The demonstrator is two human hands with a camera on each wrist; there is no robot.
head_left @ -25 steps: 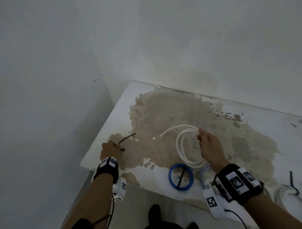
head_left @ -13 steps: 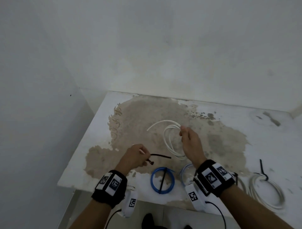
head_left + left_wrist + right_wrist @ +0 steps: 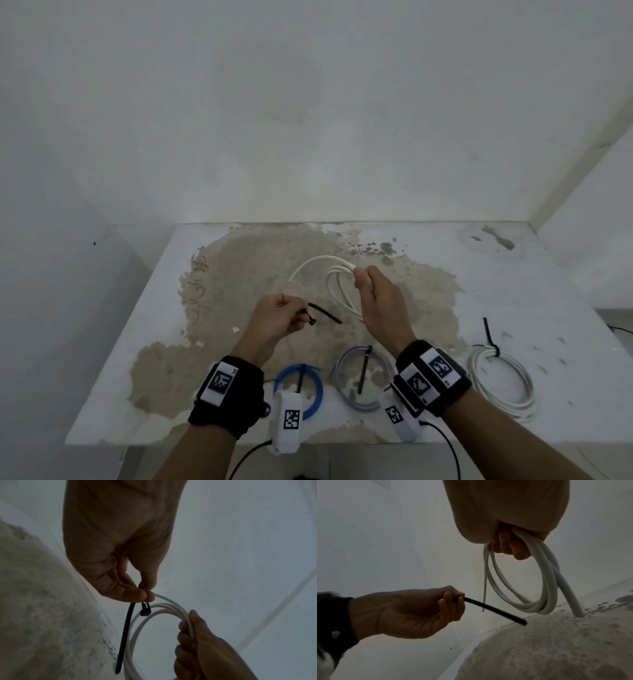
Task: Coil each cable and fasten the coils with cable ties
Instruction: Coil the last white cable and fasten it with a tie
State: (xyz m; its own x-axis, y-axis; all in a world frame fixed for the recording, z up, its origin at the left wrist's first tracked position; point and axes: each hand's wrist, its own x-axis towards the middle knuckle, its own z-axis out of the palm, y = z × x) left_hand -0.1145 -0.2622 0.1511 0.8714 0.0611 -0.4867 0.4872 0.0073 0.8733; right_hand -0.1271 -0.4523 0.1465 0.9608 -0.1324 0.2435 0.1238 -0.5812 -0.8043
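Observation:
My right hand [image 3: 371,294] grips a coiled white cable [image 3: 337,286] and holds it above the stained table [image 3: 154,298]; the loops [image 3: 546,582] hang below my fingers, one loose end touching the table. My left hand [image 3: 277,317] pinches a black cable tie [image 3: 323,314] near its head, the strap pointing right toward the coil. In the left wrist view the tie [image 3: 125,635] hangs just beside the white loops [image 3: 164,609], apart from them. Both hands are raised off the table.
Near the front edge lie a blue coil [image 3: 299,390] and a grey coil [image 3: 363,378], each with a black tie. A larger white coil [image 3: 503,383] with a tie lies at the right. Walls enclose the table at the back, left and right.
My left hand picked the black tie up from the table's left side and carried it right, close to the coil. The right hand kept its grip on the white coil.

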